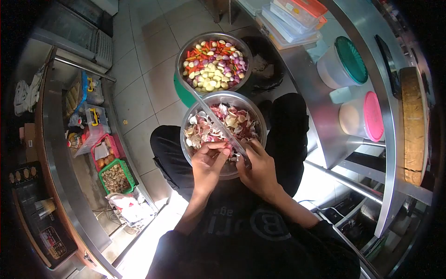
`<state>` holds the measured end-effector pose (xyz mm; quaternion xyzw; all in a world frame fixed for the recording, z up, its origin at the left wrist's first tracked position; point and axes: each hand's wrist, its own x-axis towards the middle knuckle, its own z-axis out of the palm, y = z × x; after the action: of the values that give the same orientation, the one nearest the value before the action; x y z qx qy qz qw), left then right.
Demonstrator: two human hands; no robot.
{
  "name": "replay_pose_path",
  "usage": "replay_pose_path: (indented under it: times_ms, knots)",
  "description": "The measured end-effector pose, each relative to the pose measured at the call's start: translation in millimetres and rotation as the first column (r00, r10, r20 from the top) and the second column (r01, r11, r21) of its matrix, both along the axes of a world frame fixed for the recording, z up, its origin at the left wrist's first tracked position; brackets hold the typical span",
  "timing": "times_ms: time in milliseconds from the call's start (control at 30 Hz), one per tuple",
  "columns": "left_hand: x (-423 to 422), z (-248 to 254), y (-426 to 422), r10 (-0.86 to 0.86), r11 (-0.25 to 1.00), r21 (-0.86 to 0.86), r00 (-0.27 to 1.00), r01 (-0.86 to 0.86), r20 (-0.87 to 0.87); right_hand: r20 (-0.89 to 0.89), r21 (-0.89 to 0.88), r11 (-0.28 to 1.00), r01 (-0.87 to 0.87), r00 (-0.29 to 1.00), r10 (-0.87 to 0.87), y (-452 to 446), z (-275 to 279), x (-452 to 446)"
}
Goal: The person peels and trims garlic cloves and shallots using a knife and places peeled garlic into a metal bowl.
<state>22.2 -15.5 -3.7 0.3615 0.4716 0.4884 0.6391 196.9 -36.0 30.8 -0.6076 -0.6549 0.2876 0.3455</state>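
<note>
My right hand is wrapped round the handle end of a knife, whose long blade points away and to the left across a steel bowl. In my left hand, thumb and fingers pinch a small pinkish bulb; whether it is a shallot or garlic I cannot tell. Both hands meet over the bowl's near rim. Papery white and pink skins fill that bowl, which sits between my knees. Beyond it, a second steel bowl holds peeled garlic cloves, shallots and red and orange chillies.
A green round thing shows under the far bowl. On the right, a steel shelf carries tubs with green and pink lids. At left, a low shelf holds a green basket and a pink basket.
</note>
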Motion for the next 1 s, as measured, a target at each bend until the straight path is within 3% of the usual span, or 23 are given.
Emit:
replay_pose_path:
  times_ms: [100, 200, 400, 600, 667, 700, 767, 1000]
  knots:
    - [1.2, 2.0, 0.3, 0.013, 1.0, -0.028, 1.0, -0.013, 0.0, -0.017, 0.005, 1.0, -0.019, 1.0, 0.02, 1.5, -0.4, 1.1]
    - [5.1, 2.3, -0.7, -0.008, 0.999, 0.052, 1.0, 0.008, -0.008, 0.035, 0.001, 0.999, -0.036, 0.999, 0.036, -0.1, -6.1, 1.5]
    - [8.8, 7.9, -0.7, -0.095, 0.987, 0.113, 0.978, 0.117, -0.186, 0.105, 0.03, 1.0, 0.0, 0.995, -0.003, 1.3, -14.7, 3.1]
    - [13.4, 12.6, 1.4, -0.097, 0.988, 0.121, 0.995, 0.1, -0.029, 0.059, 0.029, 0.999, 0.016, 0.998, -0.018, 1.4, -12.3, 4.4]
    - [13.6, 22.6, 3.9, -0.054, 0.996, -0.066, 0.997, 0.058, 0.063, 0.034, -0.018, 0.999, 0.033, 0.999, -0.033, -0.4, -12.1, 1.3]
    - [8.7, 16.7, 4.7, -0.054, 0.996, -0.064, 0.997, 0.059, 0.063, 0.034, -0.016, 0.999, 0.033, 0.999, -0.033, -0.1, -11.0, 0.4]
    - [-4.2, -0.7, 5.6, -0.271, 0.936, -0.231, 0.962, 0.265, 0.005, 0.006, 0.017, 0.999, 0.049, 0.999, -0.049, -0.2, -8.4, -0.3]
    - [-2.8, 10.4, 5.7, -0.24, 0.965, -0.077, 0.964, 0.25, 0.113, -0.257, 0.063, 0.993, 0.097, 0.963, -0.077, 7.8, -8.9, 2.2]
